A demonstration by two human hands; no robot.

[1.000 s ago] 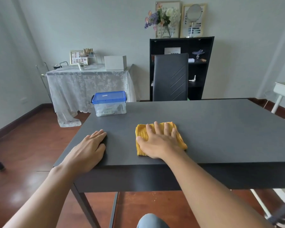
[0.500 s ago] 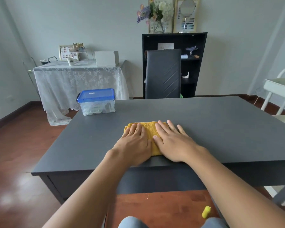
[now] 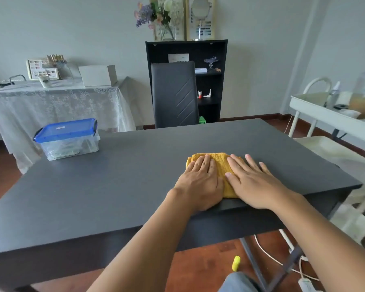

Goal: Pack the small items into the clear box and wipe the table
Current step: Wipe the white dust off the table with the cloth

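Observation:
A folded yellow cloth [image 3: 220,163] lies on the dark grey table [image 3: 135,165], near its front right part. My left hand [image 3: 200,182] presses flat on the cloth's left half. Beside it, my right hand [image 3: 253,182] lies flat over the right half, fingers straight and spread. The cloth's near edge is hidden under both palms. The clear box [image 3: 69,140] stands at the table's far left corner with its blue lid closed and small items inside.
A black chair [image 3: 174,93] stands behind the table's far edge, in front of a black shelf [image 3: 209,81]. A white cart [image 3: 333,114] stands close on the right. A small yellow object [image 3: 236,263] and cables lie on the floor under the table.
My left hand has come off the bare tabletop onto the cloth beside the right hand. Both hands and the cloth have slid rightwards along the table, away from the box.

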